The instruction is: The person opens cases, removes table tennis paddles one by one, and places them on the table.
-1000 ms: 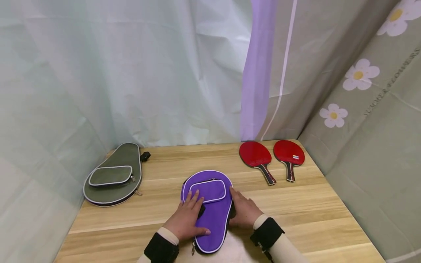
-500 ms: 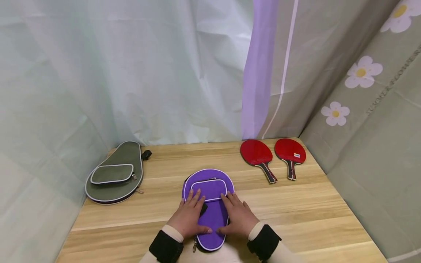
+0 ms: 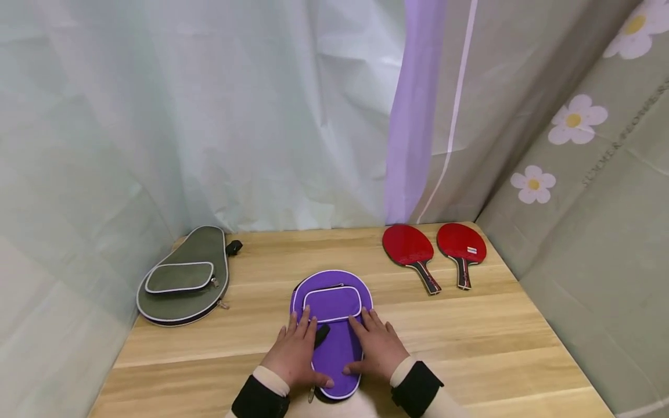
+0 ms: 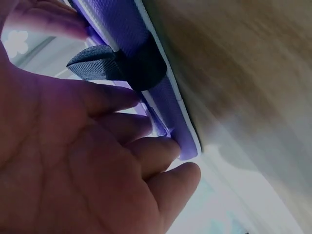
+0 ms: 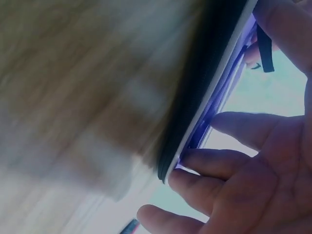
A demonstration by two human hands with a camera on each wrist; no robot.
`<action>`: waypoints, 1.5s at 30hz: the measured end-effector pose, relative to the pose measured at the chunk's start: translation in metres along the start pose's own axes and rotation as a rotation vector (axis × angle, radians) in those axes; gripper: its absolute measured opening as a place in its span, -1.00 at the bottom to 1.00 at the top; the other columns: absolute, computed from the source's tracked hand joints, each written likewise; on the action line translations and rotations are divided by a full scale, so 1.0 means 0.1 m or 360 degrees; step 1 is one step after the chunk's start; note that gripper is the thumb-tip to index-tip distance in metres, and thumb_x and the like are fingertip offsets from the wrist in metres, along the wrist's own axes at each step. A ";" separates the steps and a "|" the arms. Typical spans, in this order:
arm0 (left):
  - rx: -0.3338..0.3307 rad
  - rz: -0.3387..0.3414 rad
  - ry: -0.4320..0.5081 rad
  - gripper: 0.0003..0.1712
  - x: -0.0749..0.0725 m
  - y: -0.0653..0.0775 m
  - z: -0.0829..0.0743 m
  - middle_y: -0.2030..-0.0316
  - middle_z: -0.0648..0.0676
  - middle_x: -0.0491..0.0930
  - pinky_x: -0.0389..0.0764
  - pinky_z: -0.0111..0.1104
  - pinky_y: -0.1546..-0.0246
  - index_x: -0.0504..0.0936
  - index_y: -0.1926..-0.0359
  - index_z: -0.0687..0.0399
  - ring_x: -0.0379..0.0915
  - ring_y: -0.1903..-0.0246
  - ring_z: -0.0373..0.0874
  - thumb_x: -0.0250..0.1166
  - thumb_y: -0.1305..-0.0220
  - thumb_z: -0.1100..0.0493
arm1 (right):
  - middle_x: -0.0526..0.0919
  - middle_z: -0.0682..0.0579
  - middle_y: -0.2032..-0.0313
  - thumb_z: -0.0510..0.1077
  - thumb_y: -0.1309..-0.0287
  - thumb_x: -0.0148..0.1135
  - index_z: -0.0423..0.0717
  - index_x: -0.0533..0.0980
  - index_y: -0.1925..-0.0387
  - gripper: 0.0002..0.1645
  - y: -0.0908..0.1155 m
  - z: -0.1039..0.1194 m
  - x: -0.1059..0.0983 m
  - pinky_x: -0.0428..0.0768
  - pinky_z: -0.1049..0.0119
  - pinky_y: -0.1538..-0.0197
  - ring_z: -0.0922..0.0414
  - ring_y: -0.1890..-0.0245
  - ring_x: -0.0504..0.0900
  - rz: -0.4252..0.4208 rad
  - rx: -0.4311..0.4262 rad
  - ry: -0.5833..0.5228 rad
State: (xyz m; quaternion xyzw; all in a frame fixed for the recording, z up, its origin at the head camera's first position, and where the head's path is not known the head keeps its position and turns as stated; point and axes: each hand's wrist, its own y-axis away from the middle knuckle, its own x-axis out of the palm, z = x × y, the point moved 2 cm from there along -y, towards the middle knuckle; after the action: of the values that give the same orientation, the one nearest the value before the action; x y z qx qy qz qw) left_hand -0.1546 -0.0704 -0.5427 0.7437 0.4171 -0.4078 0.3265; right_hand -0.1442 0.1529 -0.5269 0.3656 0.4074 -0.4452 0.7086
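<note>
A purple paddle case (image 3: 338,342) with white piping and a small zipped front pocket lies on the wooden table, its narrow end toward me. My left hand (image 3: 295,354) rests on its left edge, fingers extended, beside a black strap loop (image 4: 112,63). On the opposite edge lies my right hand (image 3: 378,348), its fingers also straight and touching the case. Both thumbs lie over the narrow part. In the right wrist view the black zipper side (image 5: 204,92) of the case shows below the fingers.
An olive-green paddle case (image 3: 183,278) with a front pocket lies at the back left. Two red table tennis paddles, one nearer the middle (image 3: 407,244) and one farther right (image 3: 461,242), lie at the back right. Curtains (image 3: 261,116) enclose the wooden table (image 3: 470,348).
My right hand has come from the case's right side onto its top edge. My left hand has shifted slightly back toward me, and the case has stayed nearly in place.
</note>
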 end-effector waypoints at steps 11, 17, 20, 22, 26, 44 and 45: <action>0.0004 -0.0045 -0.0101 0.61 0.08 -0.07 0.01 -0.76 0.49 0.14 0.36 0.54 -0.56 0.29 -0.69 0.45 0.07 -0.71 0.66 0.81 0.12 -0.44 | 0.44 -0.32 -0.66 0.33 -0.05 0.79 0.10 0.62 -0.53 0.06 0.23 0.18 -0.02 0.54 -0.50 -0.55 -0.41 -0.69 0.41 0.0140 -0.0179 0.0136; -0.0011 -0.0053 -0.0027 0.58 -0.02 -0.05 0.00 -0.78 0.48 0.10 0.27 0.59 -0.58 0.26 -0.72 0.40 0.00 -0.74 0.66 0.76 0.03 -0.46 | 0.43 -0.27 -0.69 0.44 -0.08 0.73 0.11 0.59 -0.57 0.11 0.23 0.15 0.06 0.50 -0.37 -0.63 -0.43 -0.70 0.38 0.0090 -0.0260 0.0140; -0.0115 -0.0072 0.0047 0.58 -0.11 0.02 0.00 -0.78 0.53 0.03 0.21 0.61 -0.60 0.21 -0.74 0.40 -0.07 -0.74 0.70 0.72 -0.03 -0.49 | 0.44 -0.25 -0.69 0.46 -0.09 0.71 0.05 0.59 -0.57 0.13 0.20 0.16 0.06 0.50 -0.29 -0.67 -0.42 -0.71 0.38 0.0109 -0.0268 0.0144; -0.0218 -0.0059 0.0088 0.59 -0.17 0.05 0.02 -0.76 0.59 0.03 0.20 0.62 -0.59 0.20 -0.74 0.43 -0.09 -0.73 0.73 0.72 -0.03 -0.48 | 0.42 -0.26 -0.70 0.43 -0.10 0.71 0.01 0.58 -0.58 0.13 0.18 0.15 0.03 0.50 -0.29 -0.67 -0.42 -0.72 0.36 0.0134 -0.0239 0.0123; -0.0326 0.0020 0.0100 0.60 -0.19 0.07 0.12 -0.72 0.63 0.10 0.20 0.72 -0.51 0.26 -0.69 0.49 -0.06 -0.70 0.77 0.77 0.06 -0.45 | 0.38 -0.28 -0.71 0.35 -0.10 0.71 -0.04 0.56 -0.58 0.12 0.10 0.07 -0.04 0.47 -0.32 -0.68 -0.44 -0.74 0.30 0.0175 -0.0190 0.0059; -0.0389 0.0119 -0.0028 0.56 -0.20 0.08 0.11 -0.74 0.57 0.10 0.21 0.72 -0.50 0.35 -0.66 0.46 -0.03 -0.72 0.72 0.92 0.22 -0.23 | 0.29 -0.37 -0.74 0.11 -0.09 0.66 -0.09 0.51 -0.60 0.07 -0.45 -0.25 -0.25 0.45 -0.41 -0.66 -0.53 -0.77 0.15 0.0240 -0.0119 -0.0012; -0.0393 0.0120 -0.0023 0.57 -0.20 0.08 0.10 -0.74 0.57 0.10 0.21 0.72 -0.50 0.34 -0.66 0.46 -0.03 -0.72 0.72 0.92 0.22 -0.23 | 0.30 -0.39 -0.73 0.12 -0.10 0.65 -0.09 0.51 -0.60 0.05 -0.50 -0.30 -0.23 0.48 -0.43 -0.64 -0.56 -0.75 0.17 0.0225 -0.0138 0.0003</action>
State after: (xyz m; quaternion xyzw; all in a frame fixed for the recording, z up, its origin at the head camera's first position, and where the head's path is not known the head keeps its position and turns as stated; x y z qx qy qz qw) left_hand -0.1572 -0.0896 -0.5288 0.7101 0.4335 -0.3462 0.4336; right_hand -0.2046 0.1696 -0.5261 0.3627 0.4002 -0.3757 0.7531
